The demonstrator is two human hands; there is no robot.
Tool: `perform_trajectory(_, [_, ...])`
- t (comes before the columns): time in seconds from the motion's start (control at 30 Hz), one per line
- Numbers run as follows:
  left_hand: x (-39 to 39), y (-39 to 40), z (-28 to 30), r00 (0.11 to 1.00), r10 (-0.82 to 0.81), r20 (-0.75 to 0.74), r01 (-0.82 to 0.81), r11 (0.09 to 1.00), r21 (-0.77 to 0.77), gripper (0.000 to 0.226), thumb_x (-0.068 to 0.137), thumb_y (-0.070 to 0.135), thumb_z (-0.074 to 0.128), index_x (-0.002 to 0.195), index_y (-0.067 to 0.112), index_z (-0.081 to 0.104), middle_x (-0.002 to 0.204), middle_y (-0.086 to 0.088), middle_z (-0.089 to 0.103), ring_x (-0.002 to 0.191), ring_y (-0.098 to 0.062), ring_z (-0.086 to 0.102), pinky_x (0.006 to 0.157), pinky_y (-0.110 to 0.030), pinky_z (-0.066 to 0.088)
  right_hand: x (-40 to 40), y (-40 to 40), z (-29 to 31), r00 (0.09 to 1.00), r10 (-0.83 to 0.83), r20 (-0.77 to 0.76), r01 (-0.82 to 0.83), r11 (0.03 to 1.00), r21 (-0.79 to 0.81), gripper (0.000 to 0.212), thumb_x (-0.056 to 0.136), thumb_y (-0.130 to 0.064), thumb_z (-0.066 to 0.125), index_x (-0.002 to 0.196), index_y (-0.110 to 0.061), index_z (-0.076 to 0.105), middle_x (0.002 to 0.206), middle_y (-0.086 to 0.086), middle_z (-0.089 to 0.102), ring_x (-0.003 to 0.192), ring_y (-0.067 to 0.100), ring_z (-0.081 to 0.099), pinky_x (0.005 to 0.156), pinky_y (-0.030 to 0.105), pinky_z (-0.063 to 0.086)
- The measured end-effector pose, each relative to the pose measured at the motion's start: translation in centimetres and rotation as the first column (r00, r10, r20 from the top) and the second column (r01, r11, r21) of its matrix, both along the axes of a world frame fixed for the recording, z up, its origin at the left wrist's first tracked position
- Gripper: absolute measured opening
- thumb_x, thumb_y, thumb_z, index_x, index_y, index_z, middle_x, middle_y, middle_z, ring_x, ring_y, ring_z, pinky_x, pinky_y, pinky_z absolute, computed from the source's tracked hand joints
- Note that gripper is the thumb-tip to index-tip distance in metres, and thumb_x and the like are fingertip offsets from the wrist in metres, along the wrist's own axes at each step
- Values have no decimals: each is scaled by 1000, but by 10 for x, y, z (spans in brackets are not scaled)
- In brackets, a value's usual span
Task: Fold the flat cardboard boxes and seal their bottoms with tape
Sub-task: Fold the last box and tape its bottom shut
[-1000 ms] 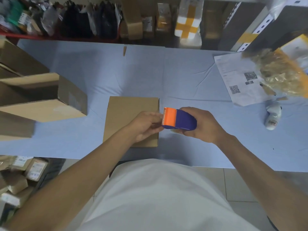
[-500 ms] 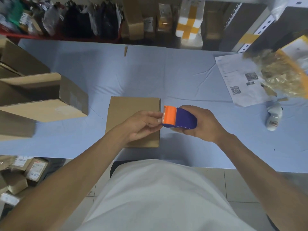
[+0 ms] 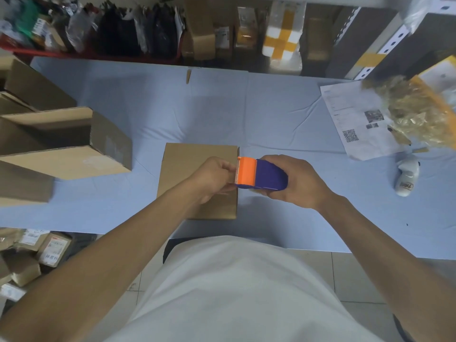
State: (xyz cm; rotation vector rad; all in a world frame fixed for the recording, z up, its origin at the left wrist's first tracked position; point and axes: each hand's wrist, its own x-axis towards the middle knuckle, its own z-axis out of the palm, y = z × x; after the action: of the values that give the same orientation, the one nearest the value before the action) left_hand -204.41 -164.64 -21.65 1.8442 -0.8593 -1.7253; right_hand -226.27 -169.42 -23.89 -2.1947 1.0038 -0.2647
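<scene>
A brown cardboard box (image 3: 190, 166) stands on the blue table (image 3: 222, 114) near its front edge, closed face up. My right hand (image 3: 293, 181) grips a purple tape dispenser (image 3: 267, 177) with an orange cutter head (image 3: 246, 172), held just off the box's right edge. My left hand (image 3: 213, 177) hovers over the right part of the box, its fingertips pinching at the orange head where the tape end comes out. The tape itself is too thin to make out.
Several folded open boxes (image 3: 56, 144) are stacked at the left. Printed sheets (image 3: 355, 124), a crumpled yellow plastic bag (image 3: 417, 112) and a small white tool (image 3: 406, 180) lie at the right. Packed shelves (image 3: 222, 33) line the far edge. Parcels (image 3: 37, 253) sit on the floor, lower left.
Both hands and the dispenser stay nearly in place. My left fingers have closed in on the orange head of the dispenser.
</scene>
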Motion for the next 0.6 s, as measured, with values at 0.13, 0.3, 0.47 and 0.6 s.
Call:
perform_trajectory(0.13, [3, -3, 3, 986, -23, 164, 30, 999, -40, 23, 94, 0, 55, 73, 6, 62, 75, -8, 64, 73, -15, 64, 64, -21, 57, -2, -3, 1, 999, 25, -30, -25, 1000, -3, 70, 71, -46, 83, 131, -29, 51, 117, -12, 62, 95, 3, 56, 78, 15, 46])
perform_trajectory(0.3, [14, -1, 7, 998, -8, 64, 13, 997, -79, 12, 94, 4, 60, 84, -2, 64, 78, -12, 61, 72, -18, 60, 64, -21, 56, -10, -4, 4, 994, 95, -57, -96, 995, -15, 67, 73, -49, 80, 130, -36, 47, 115, -18, 60, 95, 6, 57, 77, 21, 49])
perform_trajectory(0.47, [24, 5, 7, 995, -1, 100, 11, 995, -100, 16, 93, 2, 60, 77, 2, 63, 73, -10, 60, 69, -18, 59, 76, -31, 56, -29, -1, 2, 992, 66, -108, -68, 998, -17, 64, 72, -49, 79, 127, -41, 47, 111, -21, 61, 93, 8, 60, 77, 31, 54])
perform_trajectory(0.6, [42, 6, 5, 999, -52, 18, 52, 997, -56, 14, 94, 1, 57, 81, 3, 60, 78, -6, 59, 74, -13, 61, 76, -23, 58, -41, 1, -1, 994, 17, -112, -18, 1000, -11, 59, 73, -50, 79, 124, -43, 49, 107, -23, 62, 92, 6, 61, 77, 30, 54])
